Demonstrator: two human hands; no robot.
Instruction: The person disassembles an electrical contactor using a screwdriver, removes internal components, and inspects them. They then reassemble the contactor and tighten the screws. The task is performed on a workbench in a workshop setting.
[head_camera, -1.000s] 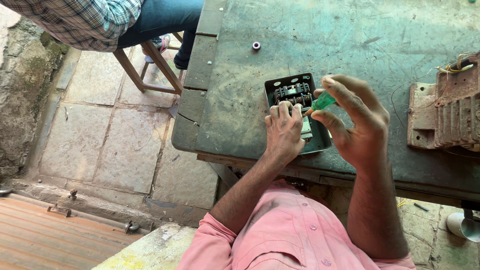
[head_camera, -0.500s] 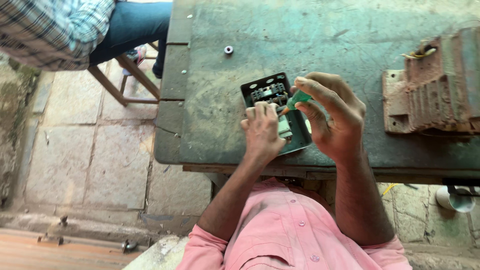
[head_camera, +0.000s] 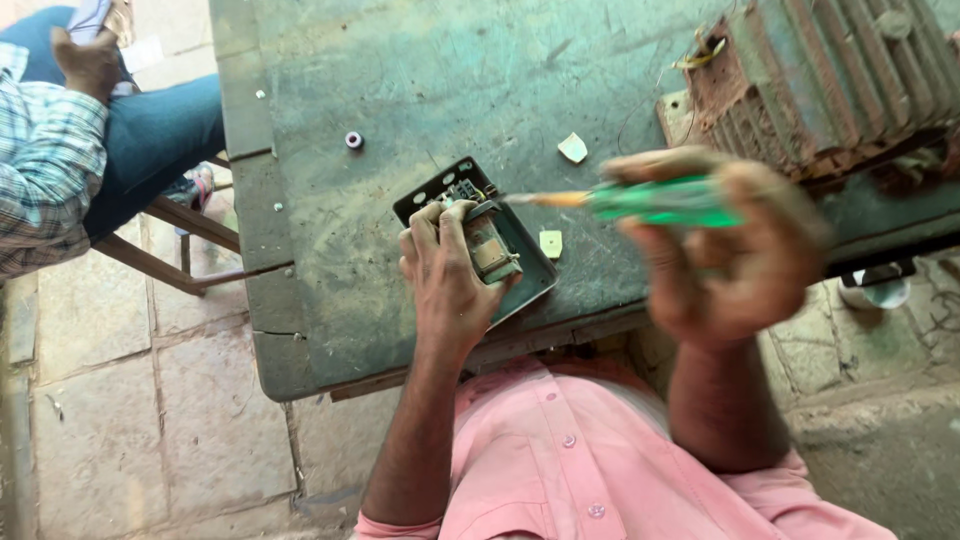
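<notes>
On the worn green-painted metal workbench (head_camera: 420, 80), seen from the head camera, a dark rectangular switch box with an open face (head_camera: 520, 262) lies near the front edge, showing small metal and tan parts inside. The left hand (head_camera: 450, 285) rests on top of the box, its fingers (head_camera: 432, 222) curled over the inner parts and pressing it down against the bench. The right hand (head_camera: 735, 250), blurred, is clenched around the handle of a green-handled screwdriver (head_camera: 640, 200), held roughly level above the bench, with its metal tip reaching the upper end of the box just beside the left fingertips. Two small pale scraps (head_camera: 573, 147) lie on the bench close to the box, one above it and one just to its right. A small round washer-like ring (head_camera: 353, 139) sits apart, toward the far left of the top. A rusty ribbed motor housing (head_camera: 830, 80) stands at the far right. At the left, another person in a checked shirt and blue jeans (head_camera: 120, 140) sits beside the bench on a wooden stool (head_camera: 190, 245), over a stone-slab floor (head_camera: 130, 400).
</notes>
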